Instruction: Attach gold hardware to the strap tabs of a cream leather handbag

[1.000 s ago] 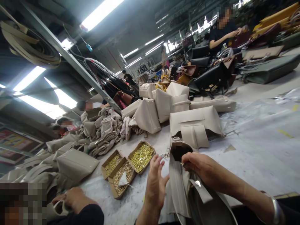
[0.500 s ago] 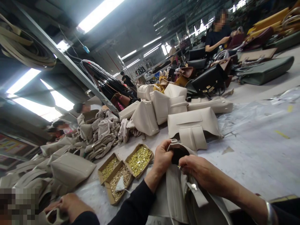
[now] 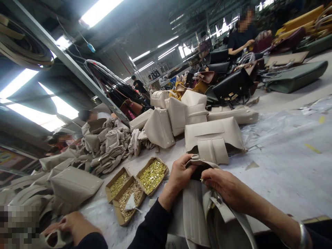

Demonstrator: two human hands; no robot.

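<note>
An unfinished beige handbag stands mouth-up in front of me, tilted. My left hand is closed on the far left of its rim, thumb inside and fingers outside. At the mouth, my right hand is in a pinch, and a small gold metal piece peeks out at the fingertips; its exact kind is too small to make out. Below that hand hangs a beige strap tab with a shiny metal fitting. The bag's dark inside is mostly hidden by my hands.
Cardboard trays of gold metal bits and copper-coloured studs lie to the left. Beyond my hands rests another beige bag. Beige bags are heaped at left. A co-worker's hand holds a beige piece at lower left.
My view has shifted slightly. The right hand has turned a little at the bag's mouth, and the strap tab below it has swung. The left hand keeps its hold on the rim.
</note>
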